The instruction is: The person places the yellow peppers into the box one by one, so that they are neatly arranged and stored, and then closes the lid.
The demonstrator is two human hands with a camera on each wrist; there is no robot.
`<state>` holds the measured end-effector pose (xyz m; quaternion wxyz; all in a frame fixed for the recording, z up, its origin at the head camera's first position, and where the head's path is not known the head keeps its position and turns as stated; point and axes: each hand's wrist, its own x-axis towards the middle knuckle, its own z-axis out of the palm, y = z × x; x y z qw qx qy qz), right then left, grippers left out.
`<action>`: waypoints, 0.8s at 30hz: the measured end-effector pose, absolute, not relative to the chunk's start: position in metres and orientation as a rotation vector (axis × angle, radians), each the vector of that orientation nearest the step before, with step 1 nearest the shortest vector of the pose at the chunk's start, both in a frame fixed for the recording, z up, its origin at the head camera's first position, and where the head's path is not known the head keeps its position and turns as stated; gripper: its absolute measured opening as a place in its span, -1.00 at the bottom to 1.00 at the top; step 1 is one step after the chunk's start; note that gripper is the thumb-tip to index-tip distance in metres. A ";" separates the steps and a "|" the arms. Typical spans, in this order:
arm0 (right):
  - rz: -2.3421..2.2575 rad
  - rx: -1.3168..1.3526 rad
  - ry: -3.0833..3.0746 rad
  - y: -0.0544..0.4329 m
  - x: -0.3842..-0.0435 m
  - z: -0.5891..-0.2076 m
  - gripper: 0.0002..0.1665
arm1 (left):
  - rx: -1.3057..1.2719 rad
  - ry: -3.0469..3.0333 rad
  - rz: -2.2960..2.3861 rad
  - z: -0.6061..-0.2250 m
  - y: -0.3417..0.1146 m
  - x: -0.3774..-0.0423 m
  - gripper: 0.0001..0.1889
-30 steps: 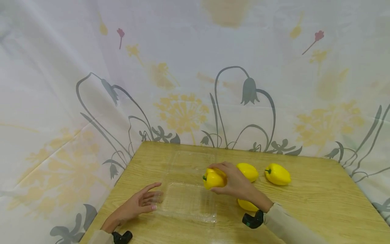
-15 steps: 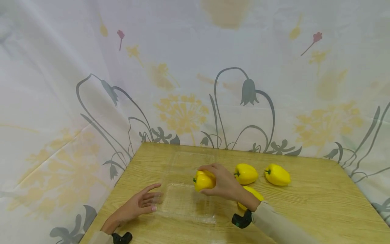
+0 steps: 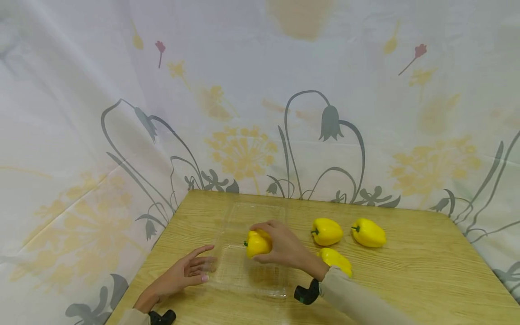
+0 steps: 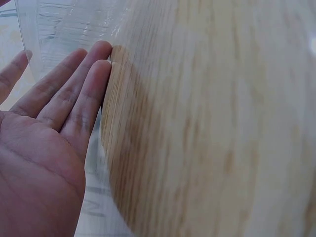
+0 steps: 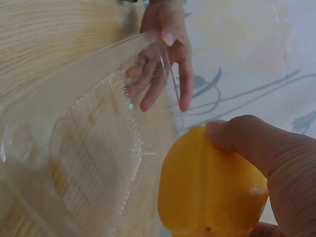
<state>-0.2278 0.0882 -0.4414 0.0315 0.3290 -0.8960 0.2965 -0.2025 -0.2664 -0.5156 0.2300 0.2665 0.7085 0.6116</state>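
A yellow bell pepper [image 3: 258, 244] with a green stem is gripped between the thumb and fingers of my right hand [image 3: 282, 246]. It hangs over a clear plastic container [image 3: 270, 289] whose hinged lid [image 3: 260, 210] lies opened back behind it. In the right wrist view, the pepper [image 5: 207, 182] is beside the container's wall [image 5: 89, 64]. My left hand [image 3: 180, 273] rests by the container's left side, fingers extended. Seen from the left wrist, its fingertips [image 4: 98, 74] are against the clear plastic.
Three more yellow bell peppers lie right of the container: one behind [image 3: 327, 231], one farther right [image 3: 368, 233] and one nearer [image 3: 335, 261], partly behind my right arm. A patterned cloth [image 3: 252, 113] hangs along the back and left edges of the wooden table [image 3: 410, 275].
My right hand has carried the bell pepper leftward, from the container's right edge to over its middle. The nearer pepper shows more now. My left hand has stayed in place.
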 end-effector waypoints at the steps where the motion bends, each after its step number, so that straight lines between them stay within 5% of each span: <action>1: 0.916 1.013 -2.764 0.086 -0.228 -0.442 -0.19 | 0.733 1.953 1.681 -0.515 -0.266 -0.203 -0.21; 24: 0.806 0.985 -2.816 0.035 -0.238 -0.449 -0.19 | 0.755 1.935 1.686 -0.516 -0.266 -0.206 -0.22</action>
